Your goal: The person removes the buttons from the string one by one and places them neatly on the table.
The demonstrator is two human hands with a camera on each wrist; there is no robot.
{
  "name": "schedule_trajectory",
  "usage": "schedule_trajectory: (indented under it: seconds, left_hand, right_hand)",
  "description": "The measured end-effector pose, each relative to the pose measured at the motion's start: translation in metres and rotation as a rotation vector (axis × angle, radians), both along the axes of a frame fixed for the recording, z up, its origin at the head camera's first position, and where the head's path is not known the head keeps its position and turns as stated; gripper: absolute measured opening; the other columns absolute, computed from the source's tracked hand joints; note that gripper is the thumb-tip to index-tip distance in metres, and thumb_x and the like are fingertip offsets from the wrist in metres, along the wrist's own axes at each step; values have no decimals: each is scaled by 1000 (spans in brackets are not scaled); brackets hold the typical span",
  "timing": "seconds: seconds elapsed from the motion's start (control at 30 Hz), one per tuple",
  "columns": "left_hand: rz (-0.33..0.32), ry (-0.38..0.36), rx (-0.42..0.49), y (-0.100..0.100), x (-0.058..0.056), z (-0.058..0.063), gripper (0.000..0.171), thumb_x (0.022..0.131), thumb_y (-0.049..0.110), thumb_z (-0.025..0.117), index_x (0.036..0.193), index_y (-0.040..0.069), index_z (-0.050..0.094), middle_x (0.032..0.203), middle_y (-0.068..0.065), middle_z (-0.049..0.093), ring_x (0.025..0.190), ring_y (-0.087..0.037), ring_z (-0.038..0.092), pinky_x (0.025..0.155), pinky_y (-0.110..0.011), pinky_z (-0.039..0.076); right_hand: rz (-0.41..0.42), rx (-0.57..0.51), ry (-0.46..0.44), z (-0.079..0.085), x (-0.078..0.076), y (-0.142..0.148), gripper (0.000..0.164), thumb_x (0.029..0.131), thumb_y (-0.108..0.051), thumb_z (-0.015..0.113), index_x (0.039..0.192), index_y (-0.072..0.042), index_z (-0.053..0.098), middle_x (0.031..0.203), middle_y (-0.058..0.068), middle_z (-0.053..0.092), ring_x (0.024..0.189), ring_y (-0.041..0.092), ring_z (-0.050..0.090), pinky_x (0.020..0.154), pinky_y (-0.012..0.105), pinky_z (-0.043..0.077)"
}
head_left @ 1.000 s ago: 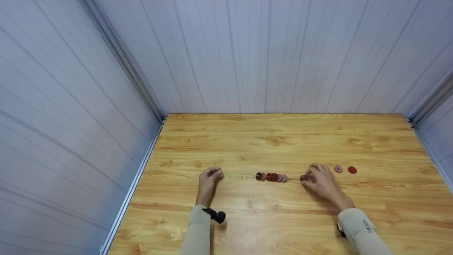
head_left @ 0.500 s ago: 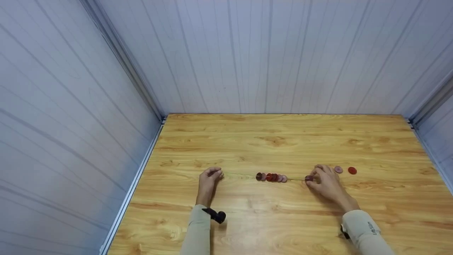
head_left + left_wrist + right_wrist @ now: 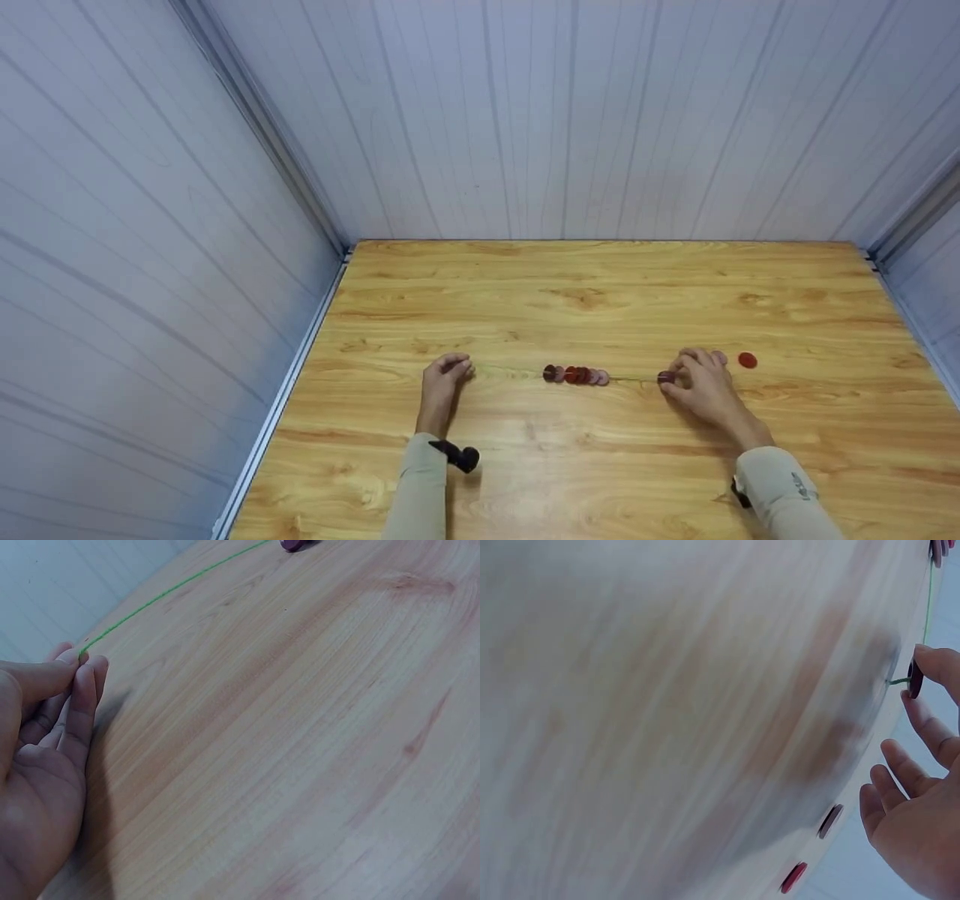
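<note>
My left hand (image 3: 441,386) pinches the end of a thin green string (image 3: 172,589) between thumb and fingertips at the left. Rightward from there, the string runs to a row of overlapping red, pink and dark buttons (image 3: 576,374) strung on it near the middle. To the right of the row, my right hand (image 3: 709,386) holds a dark purple button (image 3: 916,679) by its edge, between thumb and index finger. The string passes through this button, and a short tail of it sticks out in the right wrist view. The other right fingers are loosely bent.
Beyond the right hand lie a pink button (image 3: 721,357), partly hidden by that hand, and a red button (image 3: 747,360). Everything is on a wood-grain table (image 3: 585,465), with pale panel walls (image 3: 525,120) at the back and sides.
My right hand has slid the dark purple button rightward along the string, away from the row, and now partly covers the pink button. My left hand and the row have stayed in place.
</note>
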State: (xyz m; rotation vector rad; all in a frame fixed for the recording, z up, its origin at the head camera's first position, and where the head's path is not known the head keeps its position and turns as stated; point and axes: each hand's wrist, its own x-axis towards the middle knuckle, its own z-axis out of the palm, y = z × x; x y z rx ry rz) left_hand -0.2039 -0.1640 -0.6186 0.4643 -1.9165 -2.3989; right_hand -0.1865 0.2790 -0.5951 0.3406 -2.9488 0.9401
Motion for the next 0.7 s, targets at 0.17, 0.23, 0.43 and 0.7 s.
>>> schedule_trajectory:
  seconds: [0.17, 0.23, 0.43, 0.7]
  left_hand:
    - [-8, -4, -3, 0, 1, 0, 23, 88, -2, 64, 108, -13, 59, 92, -12, 64, 81, -17, 65, 78, -30, 59]
    - [-8, -6, -6, 0, 1, 1, 23, 88, -1, 64, 108, -13, 60, 92, -12, 64, 81, -18, 65, 78, -31, 59]
    - [-9, 7, -29, 0, 1, 1, 21, 88, -2, 64, 106, -14, 60, 92, -17, 65, 79, -18, 66, 75, -30, 59]
    - [7, -10, -55, 1, 0, 3, 20, 87, -2, 65, 105, -12, 62, 90, -11, 65, 78, -16, 66, 75, -27, 59]
  right_hand:
    - [-3, 11, -5, 0, 0, 5, 25, 85, -22, 73, 98, -4, 60, 134, 28, 44, 128, 48, 26, 101, 67, 23]
    - [-4, 15, -10, 0, 0, 7, 25, 86, -22, 72, 98, -4, 60, 134, 28, 44, 128, 48, 26, 101, 65, 23]
    - [-13, 16, -23, 3, 2, 11, 25, 86, -21, 71, 98, -3, 59, 133, 29, 43, 128, 48, 27, 101, 66, 23]
    - [-28, 8, -56, 4, 4, 19, 28, 87, -22, 70, 102, -2, 58, 138, 31, 38, 129, 53, 23, 101, 71, 18]
